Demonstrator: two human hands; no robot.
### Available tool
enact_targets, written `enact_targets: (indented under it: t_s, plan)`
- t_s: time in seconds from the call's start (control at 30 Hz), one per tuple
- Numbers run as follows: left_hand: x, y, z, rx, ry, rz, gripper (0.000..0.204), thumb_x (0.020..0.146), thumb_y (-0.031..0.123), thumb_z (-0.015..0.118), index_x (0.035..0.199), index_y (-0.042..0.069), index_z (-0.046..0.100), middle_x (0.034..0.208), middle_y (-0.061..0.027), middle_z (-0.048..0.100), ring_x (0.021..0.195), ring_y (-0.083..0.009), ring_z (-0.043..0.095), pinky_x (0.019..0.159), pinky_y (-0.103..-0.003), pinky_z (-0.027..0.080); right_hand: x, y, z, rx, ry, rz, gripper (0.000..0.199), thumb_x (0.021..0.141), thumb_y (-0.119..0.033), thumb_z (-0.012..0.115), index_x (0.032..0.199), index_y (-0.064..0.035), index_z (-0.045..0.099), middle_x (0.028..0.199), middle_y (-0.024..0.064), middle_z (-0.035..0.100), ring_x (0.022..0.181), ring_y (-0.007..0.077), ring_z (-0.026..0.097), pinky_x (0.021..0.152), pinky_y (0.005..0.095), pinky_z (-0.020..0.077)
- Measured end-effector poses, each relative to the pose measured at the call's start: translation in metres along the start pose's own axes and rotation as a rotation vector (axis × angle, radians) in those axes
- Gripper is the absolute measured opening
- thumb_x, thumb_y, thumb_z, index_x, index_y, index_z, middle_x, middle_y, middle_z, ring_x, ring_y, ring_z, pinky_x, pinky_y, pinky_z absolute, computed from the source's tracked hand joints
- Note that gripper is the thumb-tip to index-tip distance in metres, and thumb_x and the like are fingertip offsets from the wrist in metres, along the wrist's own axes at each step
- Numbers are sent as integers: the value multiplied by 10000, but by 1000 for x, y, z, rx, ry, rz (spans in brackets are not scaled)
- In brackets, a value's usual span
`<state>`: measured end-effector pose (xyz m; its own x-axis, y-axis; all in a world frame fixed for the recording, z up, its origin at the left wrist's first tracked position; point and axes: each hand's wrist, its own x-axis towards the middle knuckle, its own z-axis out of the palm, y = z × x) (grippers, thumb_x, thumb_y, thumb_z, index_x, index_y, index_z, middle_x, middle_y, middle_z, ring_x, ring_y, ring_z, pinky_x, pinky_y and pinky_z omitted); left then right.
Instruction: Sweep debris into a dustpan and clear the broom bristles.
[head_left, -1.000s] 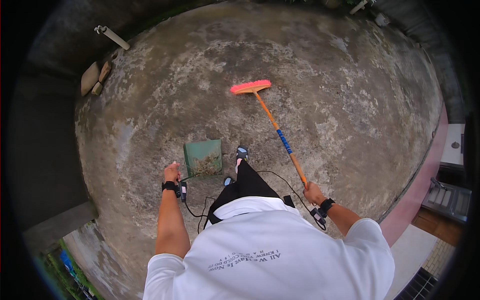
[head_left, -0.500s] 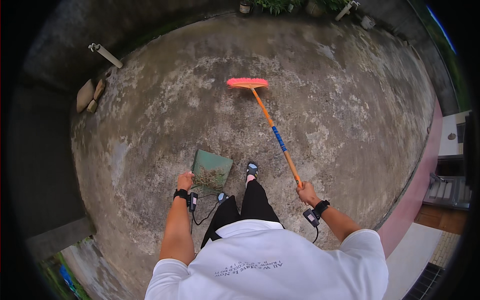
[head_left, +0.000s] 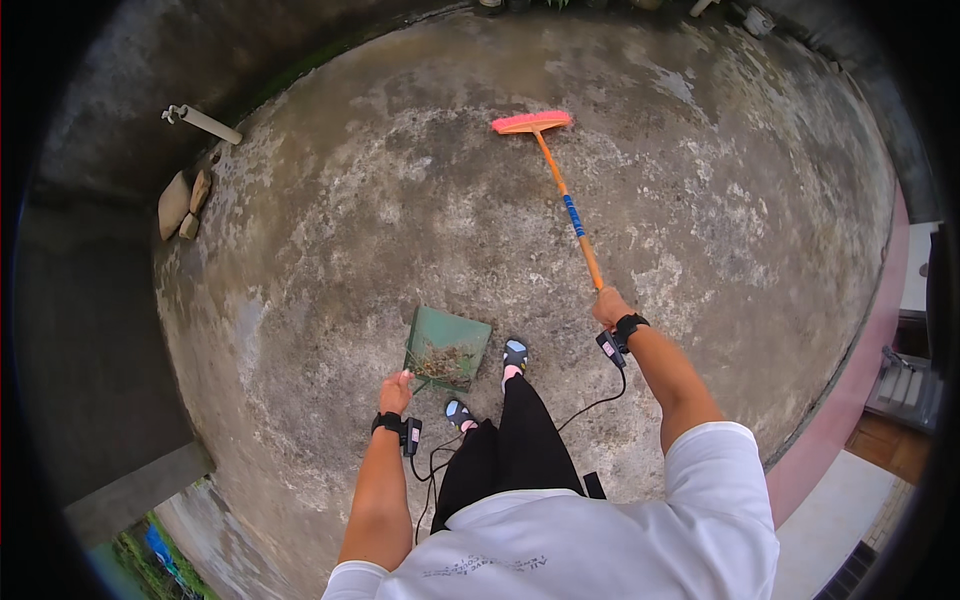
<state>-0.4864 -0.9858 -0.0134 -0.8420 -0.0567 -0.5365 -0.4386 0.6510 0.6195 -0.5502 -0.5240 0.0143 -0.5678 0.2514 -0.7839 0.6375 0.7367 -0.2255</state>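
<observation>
My right hand (head_left: 610, 308) is closed around the end of a broom's orange handle. The broom (head_left: 559, 172) stretches away from me, with a blue band on its pole and pink-red bristles on an orange head (head_left: 531, 123) at the far side. In my left hand (head_left: 396, 391) is the grip of a green dustpan (head_left: 449, 330), low in front of my feet. Dry plant debris (head_left: 445, 363) lies in the pan's near part. The dustpan's grip is mostly hidden by my fingers.
Stained concrete floor (head_left: 340, 250) spreads all around. Rocks (head_left: 174, 205) and a white pipe (head_left: 207, 125) are by the left wall. A pink ledge (head_left: 815, 455) runs along the right. Black cables (head_left: 590, 405) hang from my wrist devices.
My right arm has reached farther forward, carrying the broom head away and slightly right. The dustpan and my left hand sit slightly farther right in view; both my feet now show.
</observation>
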Motion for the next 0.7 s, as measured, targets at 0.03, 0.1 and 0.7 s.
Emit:
enact_targets:
  t_s: [0.03,0.1,0.7]
  plan:
    - [3,7,5,-5,-10,4,371,785,387,392,791,70,585,473,-80,503,477,-178,527,495,-306,406,-15,31,17,-33,55,-23,149,700,-45,424,757,82,478,549,194,540,460,263,567,393,348,460]
    - [7,11,11,-24,0,-5,347,785,360,401,779,65,584,476,-76,501,471,-175,524,491,-306,406,-80,67,40,81,-115,70,171,696,-16,417,819,100,402,521,196,508,415,271,538,335,362,433]
    - [30,-2,38,76,88,46,316,798,296,385,770,57,589,721,-168,558,690,-337,529,614,-376,412,10,49,-19,548,226,-54,123,710,-90,446,685,26,479,444,115,494,351,191,506,330,313,401]
